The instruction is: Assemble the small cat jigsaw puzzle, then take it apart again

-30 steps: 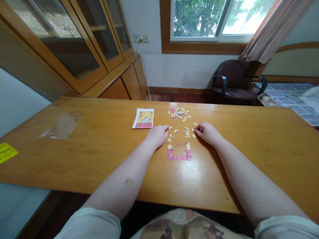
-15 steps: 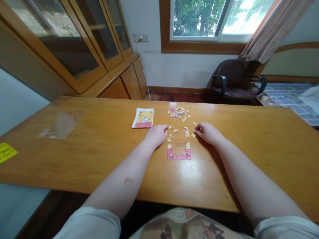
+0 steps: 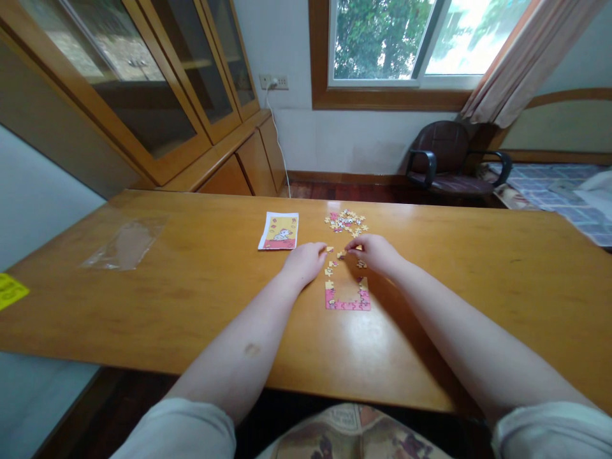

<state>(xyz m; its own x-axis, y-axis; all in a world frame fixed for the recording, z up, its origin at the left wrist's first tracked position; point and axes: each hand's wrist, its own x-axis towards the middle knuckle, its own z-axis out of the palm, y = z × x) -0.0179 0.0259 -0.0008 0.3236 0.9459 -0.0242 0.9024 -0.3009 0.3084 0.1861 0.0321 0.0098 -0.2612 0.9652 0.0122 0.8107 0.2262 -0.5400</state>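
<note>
My left hand [image 3: 306, 263] rests on the table with its fingers pinched at a small yellow puzzle piece [image 3: 329, 249]. My right hand [image 3: 377, 254] reaches in from the right, thumb and forefinger closed at another yellow puzzle piece [image 3: 341, 255]. Below the hands lies a U-shaped puzzle border [image 3: 348, 306], pink along the bottom with yellow at the upper ends. Loose pieces [image 3: 329, 271] lie in a column above its left side. A small joined part [image 3: 362, 263] is partly hidden beneath my right hand.
A heap of puzzle pieces [image 3: 347, 221] lies farther back. The picture card [image 3: 278, 231] is left of it, and a clear plastic bag [image 3: 125, 245] lies far left on the wooden table [image 3: 215, 255]. Beyond stand a glass-door cabinet [image 3: 210, 137] and an armchair [image 3: 440, 156].
My right hand has moved left from the pieces on the right side to the piece near the middle. My left hand stays at its piece. The view has shifted slightly.
</note>
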